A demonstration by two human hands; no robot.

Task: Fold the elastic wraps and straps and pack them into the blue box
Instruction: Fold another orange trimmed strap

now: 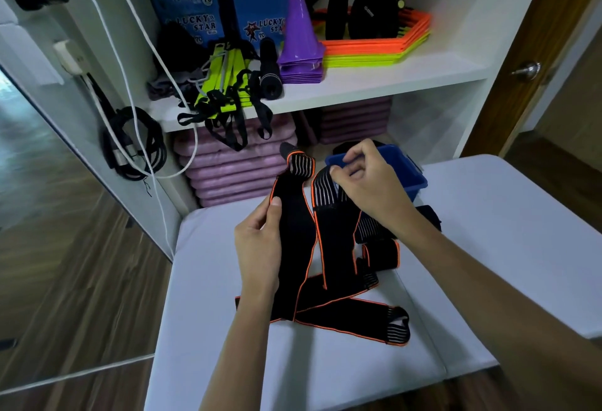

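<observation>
A long black elastic wrap with orange edging (299, 234) is lifted off the white table (228, 345). My left hand (260, 241) pinches its left strand between thumb and fingers. My right hand (368, 185) grips the striped end of a second strand (329, 215) near the blue box (413, 172). More of the wrap trails on the table, ending in a striped tip (397, 329). A folded wrap (381, 254) lies under my right forearm. Something black sits in the box, mostly hidden by my right hand.
White shelves behind the table hold purple cones (299, 39), orange and yellow hexagon rings (378, 42), blue packets (260, 3) and a yellow ladder with black straps (228, 84). Pink mats (234, 166) are stacked below. White and black cables (136, 136) hang at left.
</observation>
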